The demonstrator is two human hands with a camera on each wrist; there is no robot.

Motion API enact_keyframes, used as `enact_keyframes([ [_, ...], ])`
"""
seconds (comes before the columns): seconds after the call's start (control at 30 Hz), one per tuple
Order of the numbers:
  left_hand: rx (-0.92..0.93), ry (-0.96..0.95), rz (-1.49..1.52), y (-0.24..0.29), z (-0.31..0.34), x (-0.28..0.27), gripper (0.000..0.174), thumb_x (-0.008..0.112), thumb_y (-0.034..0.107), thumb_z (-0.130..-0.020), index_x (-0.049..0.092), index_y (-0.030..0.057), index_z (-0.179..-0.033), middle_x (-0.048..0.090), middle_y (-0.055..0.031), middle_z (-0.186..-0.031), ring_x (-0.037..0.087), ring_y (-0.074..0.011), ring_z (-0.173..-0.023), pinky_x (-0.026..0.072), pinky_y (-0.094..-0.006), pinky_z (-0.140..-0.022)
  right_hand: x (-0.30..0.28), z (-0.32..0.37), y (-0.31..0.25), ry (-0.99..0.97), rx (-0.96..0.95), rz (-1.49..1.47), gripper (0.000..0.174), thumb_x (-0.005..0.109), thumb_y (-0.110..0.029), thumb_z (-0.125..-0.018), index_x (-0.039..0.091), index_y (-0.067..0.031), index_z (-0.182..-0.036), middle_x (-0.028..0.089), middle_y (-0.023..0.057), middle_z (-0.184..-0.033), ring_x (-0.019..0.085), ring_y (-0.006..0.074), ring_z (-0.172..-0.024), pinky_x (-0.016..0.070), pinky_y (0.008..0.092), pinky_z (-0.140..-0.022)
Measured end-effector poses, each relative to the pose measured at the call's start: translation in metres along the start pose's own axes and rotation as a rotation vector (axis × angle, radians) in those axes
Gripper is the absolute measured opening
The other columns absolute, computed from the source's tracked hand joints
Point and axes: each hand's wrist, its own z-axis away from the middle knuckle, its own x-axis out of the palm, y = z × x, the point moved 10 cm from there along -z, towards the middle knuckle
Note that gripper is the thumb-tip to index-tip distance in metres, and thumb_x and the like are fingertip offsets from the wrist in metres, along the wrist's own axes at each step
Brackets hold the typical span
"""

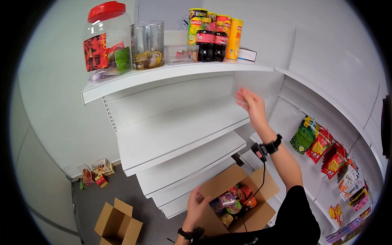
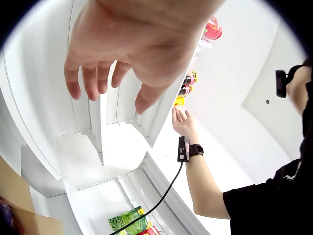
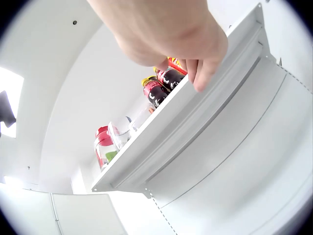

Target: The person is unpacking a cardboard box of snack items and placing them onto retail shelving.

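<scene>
The right hand (image 1: 251, 107) is raised in front of the shelf unit, below the top shelf's right end, with nothing seen in it; in the right wrist view the hand (image 3: 176, 39) overlaps the shelf edge. The left hand (image 1: 197, 206) is beside a cardboard box (image 1: 224, 182) of packaged snacks and cups (image 1: 234, 204); its fingers (image 2: 89, 81) are spread and loosely bent, holding nothing. Whether it touches the box flap cannot be told. Two dark drink bottles (image 1: 205, 43) and several snack canisters (image 1: 234, 38) stand on the top shelf (image 1: 175, 70).
A red-lidded jar (image 1: 107, 41) and a clear container (image 1: 148, 45) stand at the top shelf's left. Snack bags (image 1: 320, 145) hang on the right. Another cardboard box (image 1: 118, 222) lies on the floor, with a small basket (image 1: 103, 166) near the wall.
</scene>
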Motion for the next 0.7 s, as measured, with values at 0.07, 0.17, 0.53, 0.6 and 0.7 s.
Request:
enact_keyframes([
  [0.07,-0.005,-0.016,-0.031,-0.016,0.000,0.005,0.057,0.070,0.006,-0.081,0.046,0.0049,-0.132,0.050,-0.0079,-0.127,0.054,-0.0173,-0.106,0.0465,-0.0313,-0.088,-0.014,0.033,0.025,-0.016,0.070,-0.018,0.048,0.056,-0.029,-0.095,0.051,0.0083,-0.124,0.062,0.0183,-0.115,0.062,0.0221,-0.103,0.0519,0.0323,-0.088],
  [0.17,-0.022,-0.038,-0.047,-0.030,-0.001,0.011,0.057,0.069,0.005,-0.082,0.045,0.0036,-0.133,0.051,-0.0078,-0.126,0.054,-0.0165,-0.105,0.0473,-0.0303,-0.087,-0.045,0.083,0.064,0.053,0.195,-0.064,0.042,0.056,-0.027,-0.094,0.055,0.0070,-0.118,0.063,0.0176,-0.113,0.063,0.0227,-0.101,0.0524,0.0328,-0.087],
  [0.53,-0.204,-0.126,0.179,-0.067,0.004,0.035,0.053,0.067,0.006,-0.085,0.044,0.0011,-0.133,0.054,-0.0088,-0.121,0.054,-0.0163,-0.104,0.0478,-0.0301,-0.088,-0.222,0.315,0.252,0.716,0.512,-0.586,0.038,0.054,-0.022,-0.093,0.050,0.0026,-0.121,0.059,0.0177,-0.119,0.057,0.0270,-0.110,0.0461,0.0379,-0.097],
  [0.6,-0.219,-0.121,0.178,-0.064,0.004,0.038,0.054,0.070,0.009,-0.084,0.045,-0.0005,-0.131,0.055,-0.0095,-0.115,0.055,-0.0175,-0.102,0.0480,-0.0296,-0.086,-0.242,0.368,0.269,0.819,0.529,-0.609,0.036,0.055,-0.022,-0.093,0.051,0.0020,-0.119,0.059,0.0163,-0.118,0.058,0.0269,-0.109,0.0469,0.0380,-0.097],
  [0.7,-0.214,-0.147,0.174,-0.066,0.005,0.041,0.053,0.068,0.008,-0.085,0.045,-0.0010,-0.131,0.055,-0.0104,-0.116,0.055,-0.0174,-0.102,0.0475,-0.0296,-0.087,-0.263,0.445,0.285,0.961,0.610,-0.589,0.036,0.057,-0.023,-0.092,0.052,0.0000,-0.119,0.059,0.0154,-0.120,0.056,0.0273,-0.111,0.0463,0.0383,-0.098],
])
